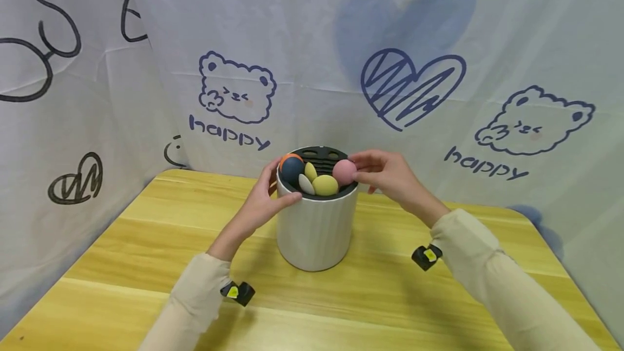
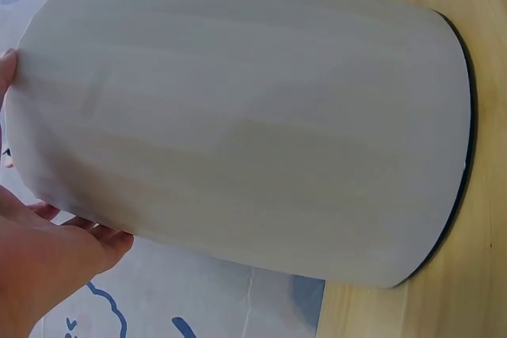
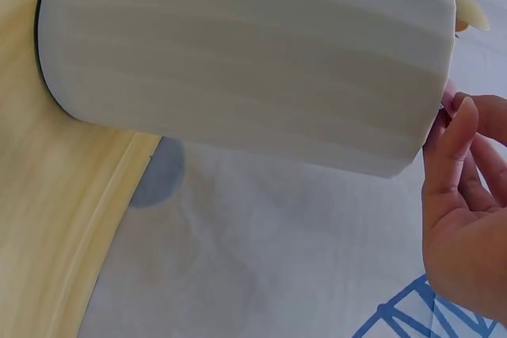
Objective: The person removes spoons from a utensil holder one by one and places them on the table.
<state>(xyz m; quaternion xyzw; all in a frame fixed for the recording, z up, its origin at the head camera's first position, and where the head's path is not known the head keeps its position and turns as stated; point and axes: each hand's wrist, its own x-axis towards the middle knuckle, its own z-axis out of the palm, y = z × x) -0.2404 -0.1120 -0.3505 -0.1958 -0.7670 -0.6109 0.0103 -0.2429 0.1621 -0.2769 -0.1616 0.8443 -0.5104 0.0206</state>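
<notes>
On the wooden table stands a white ribbed bin (image 1: 316, 232) with a black slotted inner top (image 1: 319, 154). My left hand (image 1: 260, 199) grips its left side, the thumb on the front rim and the fingers round the outer wall. With thumb and fingers, my right hand (image 1: 390, 177) pinches a pink ball (image 1: 344, 172) at the right rim. Beside it in the top sit a yellow egg-shaped piece (image 1: 325, 185), a smaller yellow piece (image 1: 310, 172), a white piece (image 1: 306, 184) and a dark blue and orange ball (image 1: 292, 169). The wrist views show mostly the bin's wall (image 2: 245, 124).
The yellow wood-grain table (image 1: 380, 307) extends around the bin. White cloth (image 1: 312, 42) printed with bears and hearts hangs behind the table and at the left. Each sleeve has a small black device (image 1: 427, 257) at the wrist.
</notes>
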